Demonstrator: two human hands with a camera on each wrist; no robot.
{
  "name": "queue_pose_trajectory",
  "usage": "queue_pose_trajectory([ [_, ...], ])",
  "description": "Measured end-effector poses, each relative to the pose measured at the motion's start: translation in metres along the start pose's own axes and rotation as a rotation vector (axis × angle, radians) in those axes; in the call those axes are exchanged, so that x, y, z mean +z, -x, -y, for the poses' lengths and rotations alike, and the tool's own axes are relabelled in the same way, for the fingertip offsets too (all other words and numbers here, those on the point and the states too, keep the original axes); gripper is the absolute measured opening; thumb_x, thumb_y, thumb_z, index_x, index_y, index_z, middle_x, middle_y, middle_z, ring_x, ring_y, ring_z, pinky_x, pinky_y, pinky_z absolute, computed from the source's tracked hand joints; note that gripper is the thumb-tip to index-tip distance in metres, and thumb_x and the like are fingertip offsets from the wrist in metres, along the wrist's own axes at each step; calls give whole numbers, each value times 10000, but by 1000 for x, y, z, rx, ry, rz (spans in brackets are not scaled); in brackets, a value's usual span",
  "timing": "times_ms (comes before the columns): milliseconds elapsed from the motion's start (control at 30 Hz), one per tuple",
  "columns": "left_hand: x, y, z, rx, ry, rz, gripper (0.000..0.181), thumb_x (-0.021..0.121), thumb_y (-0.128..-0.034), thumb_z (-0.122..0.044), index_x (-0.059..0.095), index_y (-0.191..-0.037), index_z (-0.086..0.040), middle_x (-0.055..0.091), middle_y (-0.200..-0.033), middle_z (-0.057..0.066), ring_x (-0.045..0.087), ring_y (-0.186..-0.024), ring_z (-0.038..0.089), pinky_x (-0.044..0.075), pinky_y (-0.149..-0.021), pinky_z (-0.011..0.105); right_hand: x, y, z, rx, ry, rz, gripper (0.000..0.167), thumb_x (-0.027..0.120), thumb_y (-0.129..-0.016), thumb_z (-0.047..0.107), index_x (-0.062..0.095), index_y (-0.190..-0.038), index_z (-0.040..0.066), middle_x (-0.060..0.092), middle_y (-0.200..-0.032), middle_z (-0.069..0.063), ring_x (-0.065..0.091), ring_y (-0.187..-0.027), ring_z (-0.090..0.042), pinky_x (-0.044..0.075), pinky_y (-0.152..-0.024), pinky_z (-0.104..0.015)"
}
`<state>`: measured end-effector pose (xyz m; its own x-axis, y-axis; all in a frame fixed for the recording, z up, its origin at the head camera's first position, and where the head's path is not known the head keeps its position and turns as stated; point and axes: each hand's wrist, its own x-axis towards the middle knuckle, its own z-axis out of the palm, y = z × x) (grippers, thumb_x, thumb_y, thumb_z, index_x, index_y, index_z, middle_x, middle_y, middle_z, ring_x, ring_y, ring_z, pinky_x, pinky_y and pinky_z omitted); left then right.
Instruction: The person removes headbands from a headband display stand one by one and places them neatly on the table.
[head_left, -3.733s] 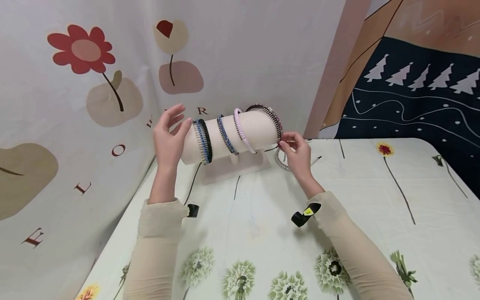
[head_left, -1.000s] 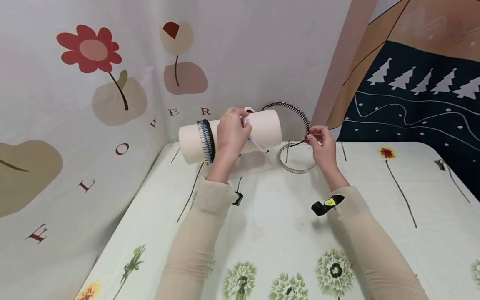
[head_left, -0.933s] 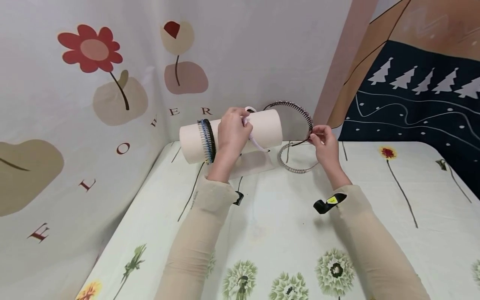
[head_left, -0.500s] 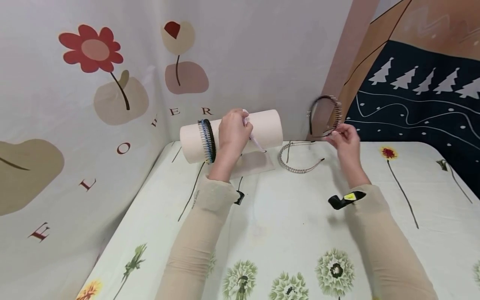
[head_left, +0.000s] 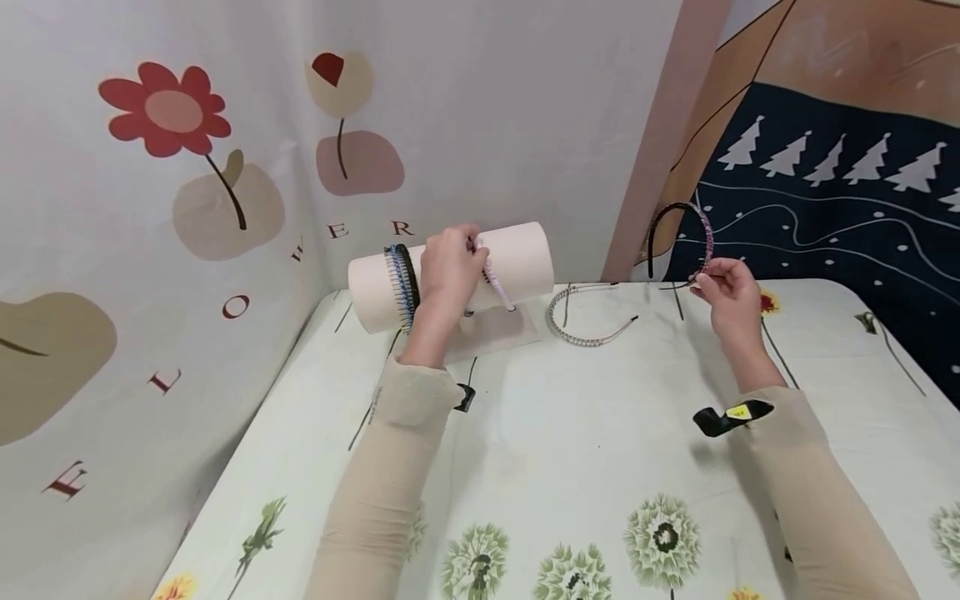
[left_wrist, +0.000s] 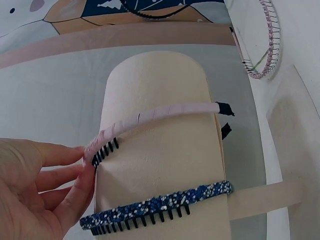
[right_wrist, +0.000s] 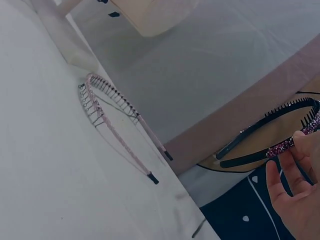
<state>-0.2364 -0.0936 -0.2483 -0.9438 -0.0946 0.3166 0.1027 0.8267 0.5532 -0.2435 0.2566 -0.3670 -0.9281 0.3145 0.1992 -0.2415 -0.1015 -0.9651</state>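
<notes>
My left hand [head_left: 448, 279] pinches the lilac fabric-wrapped headband [left_wrist: 160, 112] at the top of its curve; the band sits on a pale cylindrical display stand [head_left: 521, 258]. In the left wrist view a blue-and-white beaded headband [left_wrist: 155, 204] with black teeth lies around the cylinder beside it. Away to the right, above the table's back edge, my right hand [head_left: 735, 304] holds a black toothed headband [right_wrist: 310, 125] covered in pink and purple sparkles. Its two ends point left in the right wrist view. A blue headband and a black one [head_left: 408, 279] ring the stand's left part.
A silver-beaded headband [head_left: 581, 340] lies on the table [head_left: 540, 433] between the stand and my right hand. Behind stands a printed cloth backdrop [head_left: 480, 117], with a dark tree-patterned cloth [head_left: 817, 217] on the right.
My left hand has moved from the stand's left end onto the lilac headband. The sparkly headband has left the stand's right end, carried rightward and turned in my right hand.
</notes>
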Motion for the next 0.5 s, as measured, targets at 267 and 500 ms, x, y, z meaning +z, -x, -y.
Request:
queue_pose_trajectory([
  [267,-14,0,10,-29,74,-32,365,654,-947,-150,660,-1312,-154,724,-1193,132,703,-1067,255,573,-857,395,-11,0,0,-37,-3,-49,275,537,-954,-108,576,-944,164,582,-905,57,611,-816,3,529,-761,-58],
  [500,-31,2,23,-41,165,-104,379,674,-946,-144,647,-1323,-163,696,-1258,117,681,-1110,262,569,-905,390,-21,0,3,-16,27,-72,286,546,-950,-104,584,-942,179,579,-926,71,611,-819,13,517,-776,-42],
])
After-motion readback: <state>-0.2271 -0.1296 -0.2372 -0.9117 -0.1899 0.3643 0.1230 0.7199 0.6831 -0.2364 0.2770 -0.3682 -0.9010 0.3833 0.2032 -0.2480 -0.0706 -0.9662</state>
